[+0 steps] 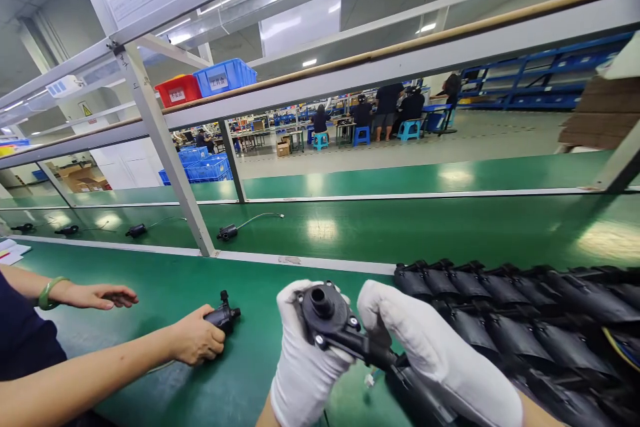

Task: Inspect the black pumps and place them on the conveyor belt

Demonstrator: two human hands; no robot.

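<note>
A black water pump [327,313] with a round front port, small screws and a side pipe is held up in front of me. My left hand [307,353], in a white glove, is closed around its body from the left and below. My right hand [430,347], also white-gloved, has its fingers bent against the side pipe; its fingertips are partly hidden. Beneath the right hand lies another black part [417,393], mostly covered by it. A small white connector [370,380] shows just below the pump.
Several black pumps [495,320] lie in rows on the right. At left, a co-worker's hand [197,337] grips another pump [225,317] on the green bench [240,373]. Wired pumps [227,233] lie beyond the white strip. A frame post [170,153] and blue bin [225,77] stand ahead.
</note>
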